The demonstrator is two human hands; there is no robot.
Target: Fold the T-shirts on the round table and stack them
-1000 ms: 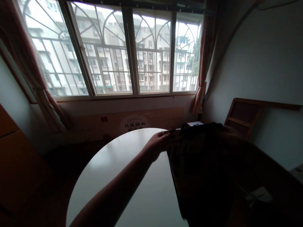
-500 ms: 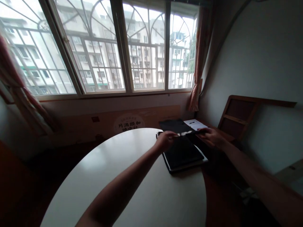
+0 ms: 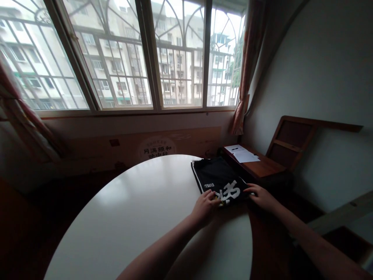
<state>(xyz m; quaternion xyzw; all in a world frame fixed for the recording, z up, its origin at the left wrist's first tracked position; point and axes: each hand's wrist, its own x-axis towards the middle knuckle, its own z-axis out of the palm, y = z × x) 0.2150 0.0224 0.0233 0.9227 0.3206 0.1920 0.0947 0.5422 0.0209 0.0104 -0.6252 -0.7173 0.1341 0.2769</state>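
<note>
Cloth (image 3: 214, 171), black and folded, is lying flat at the right part of the round white table (image 3: 125, 206), with pale lettering (image 3: 231, 190) showing across its near part and a white strip running along its left edge. The left hand (image 3: 205, 204) is resting its bent fingers on the near edge of the fabric, beside the lettering; whether they are gripping it, one cannot tell. The right hand (image 3: 260, 198) is closing thumb and fingers on the near right corner, just by the table's right rim. Beyond the table to the right, a low wooden cabinet (image 3: 271, 167) is holding white papers (image 3: 246, 156), and a wooden frame (image 3: 294, 136) is leaning behind it. Behind the table, a banner (image 3: 128, 151) with dark characters is spanning the lower wall; above that, a barred window (image 3: 177, 93) is letting in daylight, with curtains (image 3: 241, 105) hanging at its sides.
</note>
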